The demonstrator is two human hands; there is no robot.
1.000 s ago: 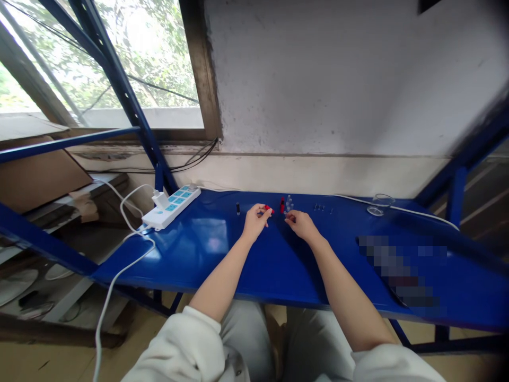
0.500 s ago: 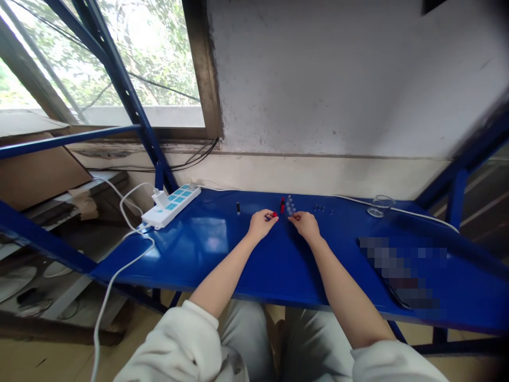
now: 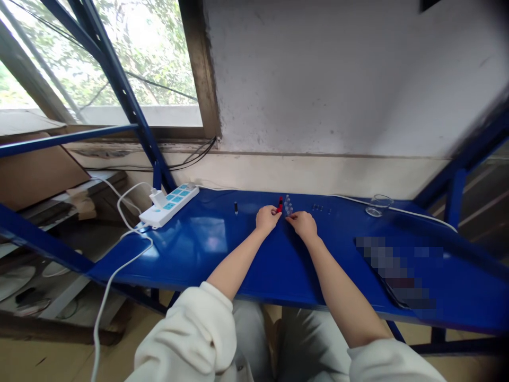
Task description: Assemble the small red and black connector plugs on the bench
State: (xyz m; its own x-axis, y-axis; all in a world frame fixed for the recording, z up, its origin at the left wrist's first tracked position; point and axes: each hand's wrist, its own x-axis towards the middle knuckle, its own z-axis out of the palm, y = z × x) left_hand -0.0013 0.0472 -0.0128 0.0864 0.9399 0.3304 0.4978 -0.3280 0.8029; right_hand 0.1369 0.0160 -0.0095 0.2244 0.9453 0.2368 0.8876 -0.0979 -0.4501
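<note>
A small red piece point(image 3: 279, 209) is held near the back of the blue table point(image 3: 178, 265), at the near end of a short red row point(image 3: 280, 201) that is topped with something dark. It is pinched between the thumb and fingers of the left hand point(image 3: 267, 219), which are drawn almost together. Just to the right, a cluster of small clear pieces point(image 3: 288, 202) is lined up beside the red row. Its near end is met by the fingertips of the right hand point(image 3: 304, 225), with thumb and forefinger brought close — whether anything is gripped between them cannot be told. Farther left, a small black piece point(image 3: 236, 206) is stood alone; to the right of the hands, a few tiny clear items point(image 3: 317, 207) are scattered, too small to be made out. Beyond them a clear glass cup point(image 3: 378, 207) is placed near a white cord point(image 3: 423, 216), and a dark flat object point(image 3: 392, 273), its surface blurred, is laid nearer the front edge. At the left end a white power strip point(image 3: 159, 216) is set — a plug point(image 3: 158, 198) is seated in it.
</note>
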